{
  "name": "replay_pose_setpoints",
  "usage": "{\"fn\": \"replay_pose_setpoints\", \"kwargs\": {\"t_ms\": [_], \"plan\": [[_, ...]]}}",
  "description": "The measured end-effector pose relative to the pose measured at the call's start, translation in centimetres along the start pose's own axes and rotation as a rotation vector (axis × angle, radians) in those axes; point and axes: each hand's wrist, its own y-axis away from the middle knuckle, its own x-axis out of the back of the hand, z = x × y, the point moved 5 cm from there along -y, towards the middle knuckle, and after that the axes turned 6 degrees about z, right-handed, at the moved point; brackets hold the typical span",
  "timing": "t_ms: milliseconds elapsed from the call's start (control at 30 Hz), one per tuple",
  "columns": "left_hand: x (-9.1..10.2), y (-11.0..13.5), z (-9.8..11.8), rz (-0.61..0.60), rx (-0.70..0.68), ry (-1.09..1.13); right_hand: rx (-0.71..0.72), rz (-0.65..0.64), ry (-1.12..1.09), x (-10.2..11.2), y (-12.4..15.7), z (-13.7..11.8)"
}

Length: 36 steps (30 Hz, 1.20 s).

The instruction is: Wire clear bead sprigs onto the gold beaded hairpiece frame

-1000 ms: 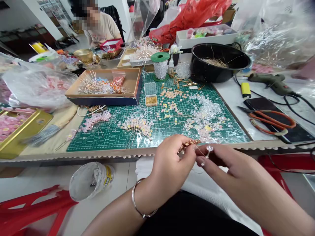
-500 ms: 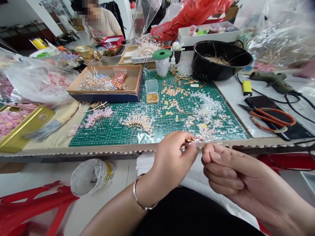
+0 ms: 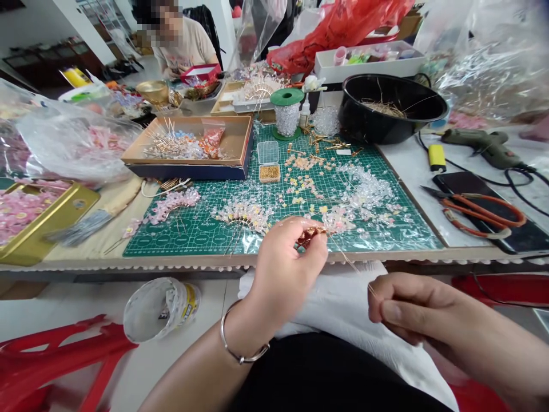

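Note:
My left hand (image 3: 291,257) is closed around a beaded hair ornament (image 3: 311,233) with a copper-coloured base, its pale pink beads and petals showing past the fingertips. From the ornament a thin wire (image 3: 349,261) runs down to my right hand (image 3: 412,306), which pinches its far end between thumb and forefinger. On the green cutting mat (image 3: 171,240) lie a finished-looking beaded comb (image 3: 242,214) and a pink flower piece (image 3: 174,205). Clear loose beads (image 3: 364,186) and small yellow and peach flowers (image 3: 302,186) are scattered behind my hands.
A box of beaded wires (image 3: 189,166) stands at the back left, with a bead spool (image 3: 286,114) and black bowl (image 3: 390,114) behind the mat. Orange-handled pliers (image 3: 484,212) rest on a phone (image 3: 514,229), near a glue gun (image 3: 484,143). Another person (image 3: 186,43) sits opposite.
My right hand has moved down and away from my left hand, so the wire between them now shows stretched out. My left hand has shifted slightly left and up with the ornament.

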Motion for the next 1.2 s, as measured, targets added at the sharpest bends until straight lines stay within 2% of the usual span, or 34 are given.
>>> {"fn": "replay_pose_setpoints", "kwargs": {"t_ms": [67, 100, 167, 233, 300, 333, 433, 567, 733, 900, 1100, 1200], "plan": [[0.0, 0.3, 0.7, -0.011, -0.084, -0.079, 0.104, 0.053, 0.248, 1.8, 0.2, -0.4], [0.0, 0.5, 1.1, -0.012, -0.135, -0.124, 0.119, 0.114, 0.305, 2.6, 0.3, -0.6], [-0.3, 0.9, 1.5, 0.011, -0.241, -0.204, 0.071, 0.245, 0.271, 3.3, 0.4, -0.8], [-0.6, 1.3, 1.8, 0.052, -0.337, -0.263, -0.006, 0.249, 0.083, 2.2, 0.0, -1.1], [-0.9, 1.6, 2.0, 0.082, -0.409, -0.305, -0.048, 0.102, -0.216, -0.3, -0.9, -1.8], [-1.1, 1.8, 2.0, 0.085, -0.433, -0.325, -0.06, 0.078, -0.394, -1.3, -1.4, -2.2], [-1.5, 2.1, 2.1, 0.076, -0.476, -0.374, -0.095, 0.08, -0.669, -3.1, -2.6, -2.8], [-1.6, 2.0, 2.1, 0.061, -0.464, -0.348, -0.077, 0.156, -0.748, -3.4, -3.0, -2.7], [-1.9, 1.2, 1.1, 0.036, -0.35, -0.334, -0.02, 0.243, -0.76, -3.9, -3.6, -2.8], [-2.5, 0.3, 0.1, 0.094, -0.322, -0.358, 0.057, 0.334, -0.737, -4.0, -4.9, -3.2], [-3.1, 0.2, -0.2, 0.118, -0.234, -0.357, 0.217, 0.495, -0.618, -3.5, -5.6, -3.8], [-3.6, 0.9, 0.0, 0.098, -0.259, -0.339, 0.292, 0.619, -0.492, -2.6, -5.8, -3.6]]}}
